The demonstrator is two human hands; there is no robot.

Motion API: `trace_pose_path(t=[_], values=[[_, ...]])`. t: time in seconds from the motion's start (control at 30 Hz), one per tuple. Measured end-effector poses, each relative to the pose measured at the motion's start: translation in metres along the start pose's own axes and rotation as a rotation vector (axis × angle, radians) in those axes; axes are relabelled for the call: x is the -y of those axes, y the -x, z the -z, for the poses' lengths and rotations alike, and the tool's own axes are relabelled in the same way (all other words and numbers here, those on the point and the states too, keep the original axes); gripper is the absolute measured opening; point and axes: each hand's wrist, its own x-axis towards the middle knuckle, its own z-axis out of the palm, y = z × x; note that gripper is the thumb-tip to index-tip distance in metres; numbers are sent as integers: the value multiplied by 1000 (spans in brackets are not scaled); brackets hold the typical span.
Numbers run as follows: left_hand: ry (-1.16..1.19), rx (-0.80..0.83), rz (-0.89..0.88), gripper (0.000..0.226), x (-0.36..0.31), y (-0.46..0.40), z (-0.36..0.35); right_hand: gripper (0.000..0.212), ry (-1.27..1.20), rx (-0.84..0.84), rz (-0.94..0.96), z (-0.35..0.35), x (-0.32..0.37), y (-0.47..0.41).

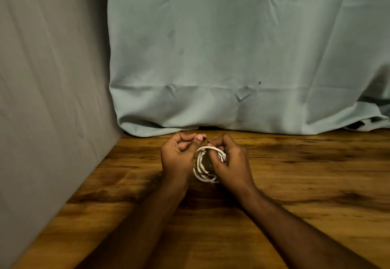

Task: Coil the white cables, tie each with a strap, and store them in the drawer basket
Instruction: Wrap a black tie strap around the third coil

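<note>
Two hands meet over the middle of a wooden table, with a coiled white cable held between them just above the tabletop. Farthest left, a grey cloth hangs as a side wall down to the table's left edge. Next, the left hand has its fingers curled, thumb and forefinger pinching one end of a thin dark strap at the top of the coil. The strap also shows as a thin dark line crossing the lower loops. The right hand grips the coil's right side with curled fingers, its fingertips meeting the strap near the left thumb; part of the coil is hidden behind it. Behind both hands, a pale green cloth drapes down to the table's far edge, closing off whatever lies beyond. At far right, something dark peeks from under its hem; what it is cannot be told.
</note>
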Motion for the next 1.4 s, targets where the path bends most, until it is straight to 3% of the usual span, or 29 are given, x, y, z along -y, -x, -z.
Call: trace_pose_path(t=[0.87, 1.4], values=[[34, -52, 4, 6, 5, 7, -6, 6, -2, -8, 35, 0, -2, -1], [131, 44, 77, 16, -1, 9, -12, 7, 12, -40, -6, 1, -8, -3]])
